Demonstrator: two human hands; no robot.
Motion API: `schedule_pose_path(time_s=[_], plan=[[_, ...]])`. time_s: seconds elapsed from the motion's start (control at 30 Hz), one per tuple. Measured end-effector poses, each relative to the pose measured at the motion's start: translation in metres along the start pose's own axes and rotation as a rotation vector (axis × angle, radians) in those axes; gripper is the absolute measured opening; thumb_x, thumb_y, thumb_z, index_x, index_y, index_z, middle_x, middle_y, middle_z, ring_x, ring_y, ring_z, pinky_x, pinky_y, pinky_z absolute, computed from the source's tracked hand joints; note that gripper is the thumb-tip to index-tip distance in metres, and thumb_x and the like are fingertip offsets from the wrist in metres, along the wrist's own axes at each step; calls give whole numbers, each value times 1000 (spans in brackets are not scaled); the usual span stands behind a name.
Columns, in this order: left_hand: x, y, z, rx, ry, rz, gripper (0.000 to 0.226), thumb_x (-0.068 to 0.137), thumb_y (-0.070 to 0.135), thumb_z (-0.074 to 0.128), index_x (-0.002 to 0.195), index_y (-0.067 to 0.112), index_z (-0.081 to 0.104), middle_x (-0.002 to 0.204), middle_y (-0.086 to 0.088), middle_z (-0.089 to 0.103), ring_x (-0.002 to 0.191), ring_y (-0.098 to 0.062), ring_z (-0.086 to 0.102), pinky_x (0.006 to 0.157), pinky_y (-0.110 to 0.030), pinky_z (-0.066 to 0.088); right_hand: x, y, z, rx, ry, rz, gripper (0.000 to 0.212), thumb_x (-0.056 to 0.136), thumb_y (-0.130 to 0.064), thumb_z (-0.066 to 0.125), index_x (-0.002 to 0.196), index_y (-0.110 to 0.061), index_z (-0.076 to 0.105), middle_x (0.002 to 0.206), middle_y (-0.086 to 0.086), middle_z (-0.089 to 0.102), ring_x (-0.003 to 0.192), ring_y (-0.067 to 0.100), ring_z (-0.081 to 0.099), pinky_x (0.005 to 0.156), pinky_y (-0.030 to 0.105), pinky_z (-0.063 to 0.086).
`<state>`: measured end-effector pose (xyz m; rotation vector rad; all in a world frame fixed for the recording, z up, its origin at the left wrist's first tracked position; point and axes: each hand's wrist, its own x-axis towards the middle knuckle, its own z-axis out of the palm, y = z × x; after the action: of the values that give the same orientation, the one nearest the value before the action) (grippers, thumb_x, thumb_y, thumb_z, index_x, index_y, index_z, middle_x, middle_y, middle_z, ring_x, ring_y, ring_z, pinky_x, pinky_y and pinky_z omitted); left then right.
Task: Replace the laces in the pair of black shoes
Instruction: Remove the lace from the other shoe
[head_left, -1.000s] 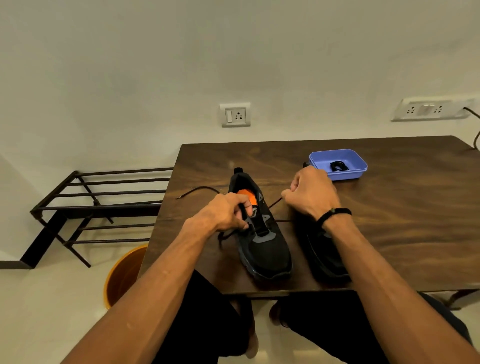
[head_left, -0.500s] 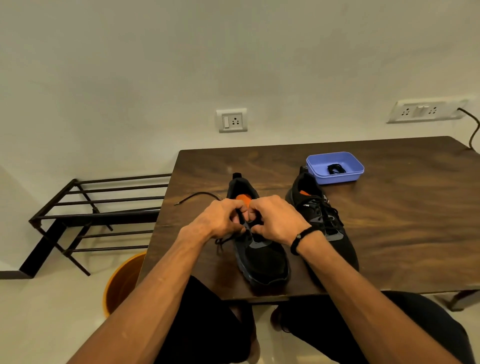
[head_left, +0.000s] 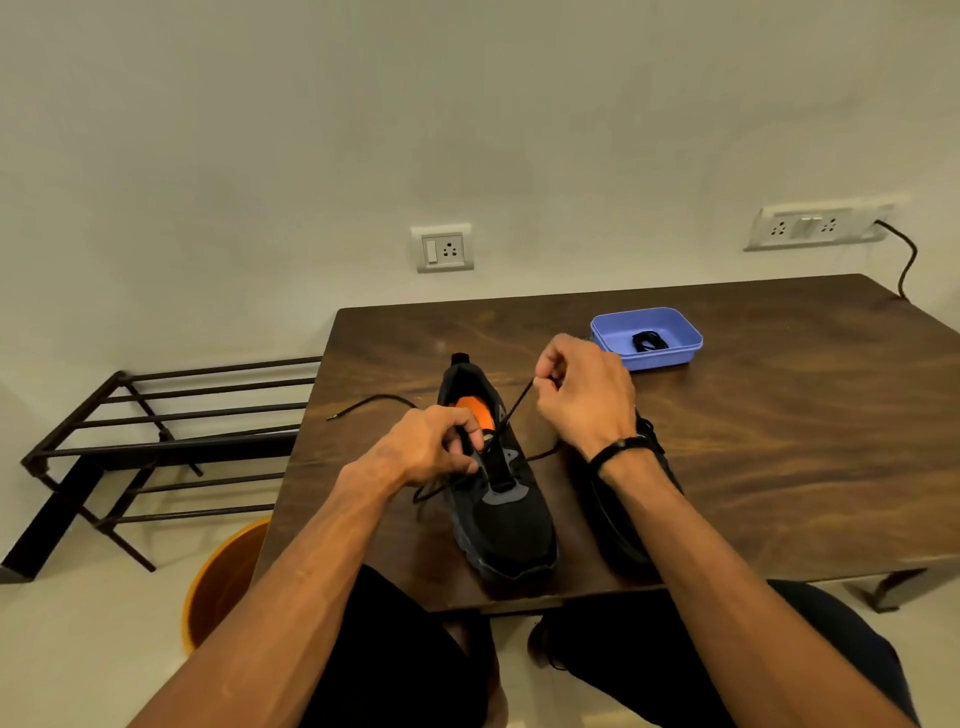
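Observation:
Two black shoes stand on the dark wooden table (head_left: 779, 457), toes toward me. The left shoe (head_left: 501, 514) has an orange insole. My left hand (head_left: 434, 447) pinches its tongue and eyelet edge. My right hand (head_left: 582, 395) is raised to the right of that shoe, fingers closed on a black lace (head_left: 517, 402) that runs taut down to the eyelets. The lace's other end (head_left: 371, 401) trails left across the table. The right shoe (head_left: 623, 519) is mostly hidden behind my right forearm.
A purple tray (head_left: 670, 351) with a coiled black lace (head_left: 649, 341) sits at the back behind my right hand. A black metal rack (head_left: 156, 441) stands on the floor to the left. An orange bucket (head_left: 223, 582) sits below the table's left corner. Wall sockets and a cable are behind.
My right hand left the shoe's eyelets and rose up and to the right, pulling the lace taut. My left hand stayed on the shoe.

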<state>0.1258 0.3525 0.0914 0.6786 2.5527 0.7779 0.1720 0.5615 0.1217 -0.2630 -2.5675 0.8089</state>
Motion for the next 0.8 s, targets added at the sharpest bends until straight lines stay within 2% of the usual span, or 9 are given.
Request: schedule_pose_path(time_s=[0.1,0.17,0.23,0.27,0.33,0.4,0.5,0.67,0.8], plan=[[1,0,0,-12,-8,-8,24,86,17,82,101,29,68,85,0,74,80,-11,70,79,-28,56,-1,-1,2,591,-15,315,20,82,-5,80,81,-20,68,74,-5,69,78,15,70,74,31,57],[2,1,0,-5,-6,-8,24,85,17,83,100,30,68,83,0,74,80,-12,70,81,-31,56,-7,-12,7,1089,-110,522,19,89,10,68,92,-8,65,76,7,70,91,31,74,81,40,56],[1,0,1,9,2,-10,24,85,19,83,99,30,68,83,0,73,79,-12,69,80,-32,56,-14,-20,12,1323,-207,605,21,94,16,56,102,-3,61,76,12,67,82,31,76,81,45,58],[1,0,0,15,7,-11,24,85,19,83,99,30,68,84,0,73,78,-12,68,78,-30,55,-16,-22,16,1310,-241,590,21,96,15,53,104,-3,61,75,12,65,71,25,74,77,43,59],[1,0,0,23,11,-14,23,85,20,83,99,30,67,85,-1,73,78,-12,68,77,-28,53,-18,-20,21,1056,-295,417,21,97,10,53,105,-7,63,81,8,64,60,15,64,64,33,57],[1,1,0,29,15,-16,24,85,20,83,101,28,67,85,-1,73,79,-13,68,78,-31,54,-19,-16,24,603,-353,86,24,96,2,54,102,-18,66,96,2,67,75,13,64,68,29,54],[1,3,0,71,25,-11,31,84,21,84,109,24,66,87,0,73,81,-14,68,84,-38,56,-19,-16,23,92,-480,-275,21,93,-4,54,98,-22,64,101,1,60,95,21,59,83,39,52],[-1,1,-2,32,-13,-15,35,81,6,83,105,28,68,87,0,72,77,-8,66,77,-27,53,-12,-6,18,-194,-494,-340,18,86,-4,60,95,-13,72,99,9,62,92,31,62,83,47,56],[-1,1,-1,18,0,-19,40,80,0,81,100,32,67,83,3,71,74,-4,65,73,-19,50,-14,-3,30,-299,-631,-357,17,85,-23,78,97,-12,75,96,11,66,91,32,66,81,47,58]])
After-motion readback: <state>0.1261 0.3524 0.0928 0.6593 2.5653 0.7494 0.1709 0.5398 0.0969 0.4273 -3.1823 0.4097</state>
